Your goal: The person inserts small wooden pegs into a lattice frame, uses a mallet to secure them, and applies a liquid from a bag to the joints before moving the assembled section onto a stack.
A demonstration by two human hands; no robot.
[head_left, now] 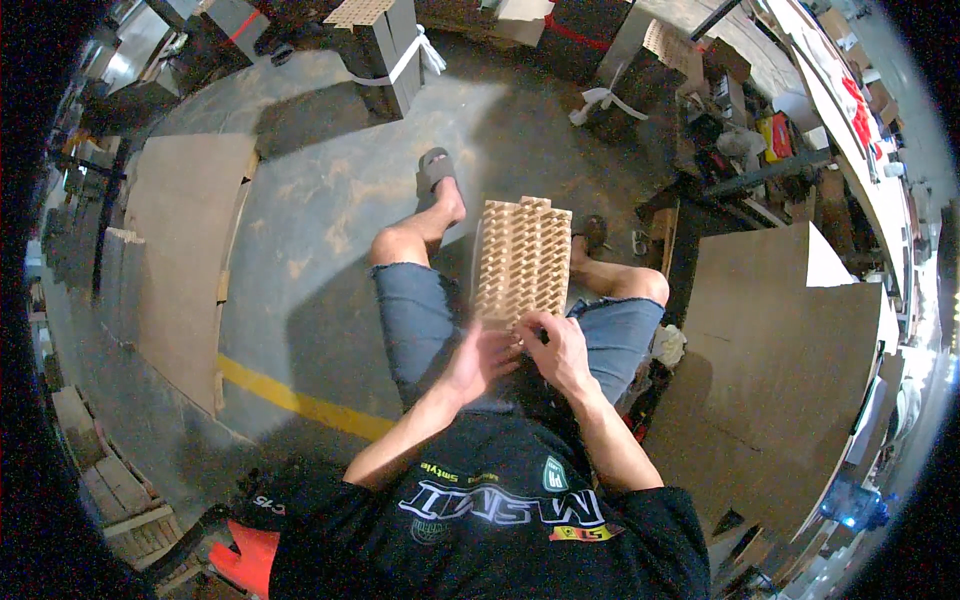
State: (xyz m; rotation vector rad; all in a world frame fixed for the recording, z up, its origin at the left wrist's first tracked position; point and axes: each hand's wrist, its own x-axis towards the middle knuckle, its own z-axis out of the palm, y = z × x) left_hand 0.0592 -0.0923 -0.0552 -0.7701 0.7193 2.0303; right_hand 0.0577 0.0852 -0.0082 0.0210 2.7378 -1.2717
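Observation:
A tall tan block (525, 255) with rows of small raised, toothed-looking cells on its upper face stands between my knees. I cannot make out what it is made of. At its near edge my right hand (557, 352) is closed, thumb and fingertips pinched together; anything small between them is hidden. Beside it, my left hand (484, 362) has its fingers stretched toward the right fingertips, slightly blurred, just below the block's near left corner. Whether the left fingers touch the block cannot be told.
Brown boards (190, 250) lean at the left, with a large brown sheet (770, 370) at the right. A similar stack (385, 60) with a white strap stands at the far side. A cluttered shelf (765, 175) is at the right. A yellow line (300, 402) crosses the floor.

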